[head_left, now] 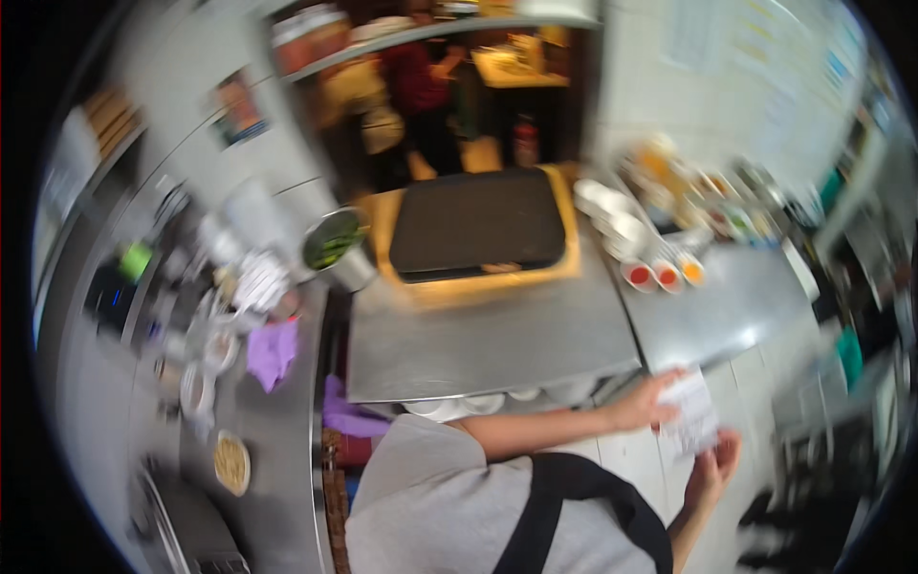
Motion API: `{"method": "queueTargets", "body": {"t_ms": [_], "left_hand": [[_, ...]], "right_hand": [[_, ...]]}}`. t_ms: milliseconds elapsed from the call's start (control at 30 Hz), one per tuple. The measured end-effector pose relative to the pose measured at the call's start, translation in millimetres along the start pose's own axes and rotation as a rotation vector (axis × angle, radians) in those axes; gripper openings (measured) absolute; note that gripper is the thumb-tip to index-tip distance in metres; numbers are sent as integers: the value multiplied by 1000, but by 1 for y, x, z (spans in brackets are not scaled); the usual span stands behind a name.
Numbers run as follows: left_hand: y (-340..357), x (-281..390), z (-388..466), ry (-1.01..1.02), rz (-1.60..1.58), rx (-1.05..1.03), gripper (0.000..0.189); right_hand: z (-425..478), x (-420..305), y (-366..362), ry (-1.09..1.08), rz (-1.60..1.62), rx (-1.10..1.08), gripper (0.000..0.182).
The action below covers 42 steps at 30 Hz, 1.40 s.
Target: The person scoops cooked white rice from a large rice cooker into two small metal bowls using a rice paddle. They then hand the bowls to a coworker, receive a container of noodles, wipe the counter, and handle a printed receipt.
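A white paper slip (690,412) bearing print is held out to my right, over the tiled floor. My left hand (649,403) grips its left edge, with the arm stretched across my body. At its lower right corner, my right hand (717,459) pinches the paper between thumb and fingers. The print is too blurred to make out. Close by my left hand is the corner of a stainless steel counter (495,344), on which a large dark tray (477,226) lies near the pass-through opening.
White cups (609,215) and small bowls of red and orange sauce (665,276) stand on the right counter. A steel container of greens (336,247), a purple cloth (272,351) and a bowl of pale food (232,463) are at the left. Beyond the opening stands a person (423,79).
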<state>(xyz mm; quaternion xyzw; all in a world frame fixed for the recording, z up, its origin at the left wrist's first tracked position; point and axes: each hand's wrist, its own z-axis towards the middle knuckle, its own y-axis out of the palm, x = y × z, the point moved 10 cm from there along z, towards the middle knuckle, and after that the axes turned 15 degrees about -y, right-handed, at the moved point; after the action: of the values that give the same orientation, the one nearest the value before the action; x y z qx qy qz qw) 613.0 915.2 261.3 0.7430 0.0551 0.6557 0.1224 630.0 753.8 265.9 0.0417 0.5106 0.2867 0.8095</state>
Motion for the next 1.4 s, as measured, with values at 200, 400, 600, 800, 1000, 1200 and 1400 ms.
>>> {"method": "queueTargets", "body": {"t_ms": [200, 400, 600, 800, 1000, 1200, 1400], "left_hand": [[26, 10, 81, -65, 2, -2, 48], [103, -6, 186, -118, 175, -272, 28], [154, -30, 279, -128, 176, -351, 23], [216, -38, 369, -150, 128, -445, 22], [322, -74, 420, -228, 118, -681, 26], [450, -177, 408, -502, 283, -945, 35], [381, -469, 373, -495, 1421, -1725, 47]], "right_hand": [[22, -23, -34, 154, 27, 120, 32], [27, -16, -129, 171, -75, 269, 38], [54, -5, -207, 162, -86, 346, 39], [98, -14, -276, 132, -26, 458, 41], [89, -49, -348, 55, -92, 682, 40], [-4, -126, -420, -208, -201, 1055, 40], [-129, -215, -463, -423, -297, 1235, 39]]}}
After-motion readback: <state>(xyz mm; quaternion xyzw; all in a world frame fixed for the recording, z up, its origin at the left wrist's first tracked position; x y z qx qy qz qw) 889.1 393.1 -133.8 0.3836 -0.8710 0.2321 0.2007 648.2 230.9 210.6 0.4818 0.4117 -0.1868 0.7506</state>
